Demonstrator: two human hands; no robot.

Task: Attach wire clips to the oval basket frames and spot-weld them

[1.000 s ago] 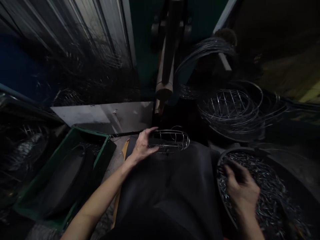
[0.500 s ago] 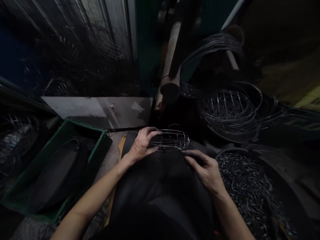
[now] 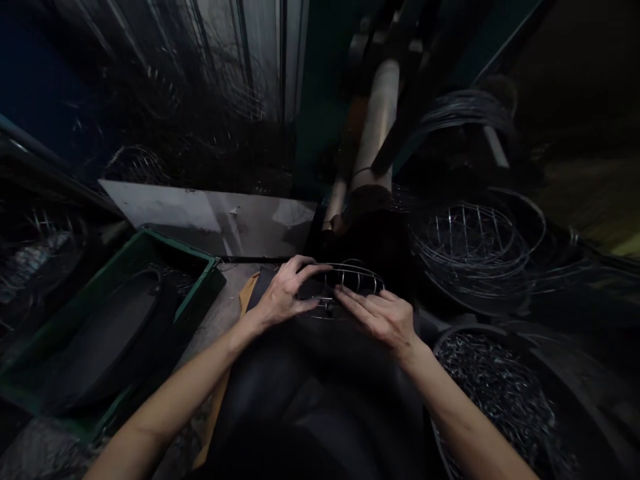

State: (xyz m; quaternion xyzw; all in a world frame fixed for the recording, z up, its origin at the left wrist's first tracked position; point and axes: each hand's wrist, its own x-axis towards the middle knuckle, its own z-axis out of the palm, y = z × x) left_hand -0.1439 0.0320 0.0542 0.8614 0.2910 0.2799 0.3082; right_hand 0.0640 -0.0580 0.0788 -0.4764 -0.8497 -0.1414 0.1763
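Observation:
A round wire cage (image 3: 367, 271) of thin shiny metal rings and cross wires is held just above my lap, in front of my dark-clothed front. My left hand (image 3: 285, 293) grips its left side, thumb below and fingers over the upper ring. On the right side, my right hand (image 3: 377, 317) has its fingers laid together against the near wires, with the rim close to the thumb. Both hands cover parts of the cage, and its lower side is dim.
To the left stands a green crate (image 3: 200, 250) with a dark curved piece (image 3: 107, 333) in it. A tub of small metal bits (image 3: 500, 393) is at right, below a pile of wire rings (image 3: 470, 247). A machine with a thick cylinder (image 3: 377, 127) rises ahead, beside a pale board (image 3: 200, 217).
My right hand has moved left and inward, from the cage's near right edge onto its wires. My left hand keeps its grip. The view has swung slightly left.

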